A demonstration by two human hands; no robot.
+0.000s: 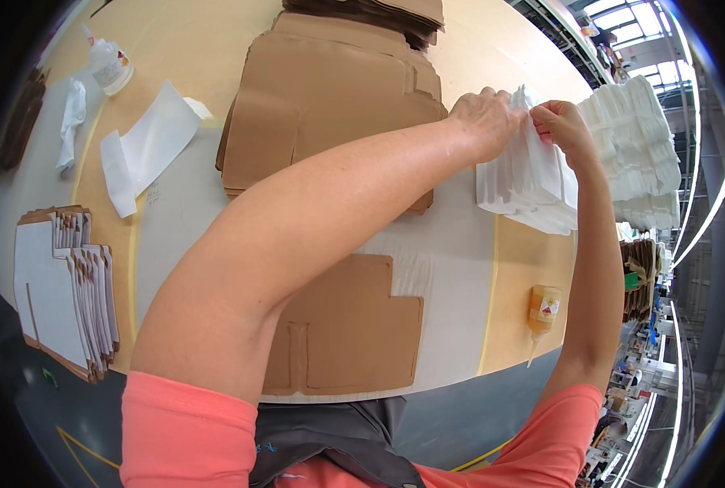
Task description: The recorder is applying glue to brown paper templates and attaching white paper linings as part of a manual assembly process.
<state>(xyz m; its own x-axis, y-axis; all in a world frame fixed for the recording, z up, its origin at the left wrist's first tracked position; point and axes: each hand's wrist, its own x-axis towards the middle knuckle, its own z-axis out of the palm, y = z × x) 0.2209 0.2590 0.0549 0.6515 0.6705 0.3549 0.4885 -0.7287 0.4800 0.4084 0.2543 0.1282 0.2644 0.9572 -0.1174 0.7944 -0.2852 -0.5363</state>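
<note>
Both my hands are at the top edge of a stack of thin white sheets [529, 191] on the right side of the table. My left hand [489, 122] reaches across with its fingers closed on the edge of a white sheet. Close beside it, my right hand [564, 132] is closed in a pinch at the same edge; its fingertips partly hide what they hold. A brown cut panel [362, 342] with a notched corner lies flat in front of me, partly covered by my left arm.
Brown panels [338, 81] are piled at the far middle. More white sheets [635, 146] stand at the right. White-faced panels [53, 293] stand bundled at the left. An amber bottle [545, 305] lies near the right front edge; a white squeeze bottle [109, 67] and loose white paper [151, 138] are far left.
</note>
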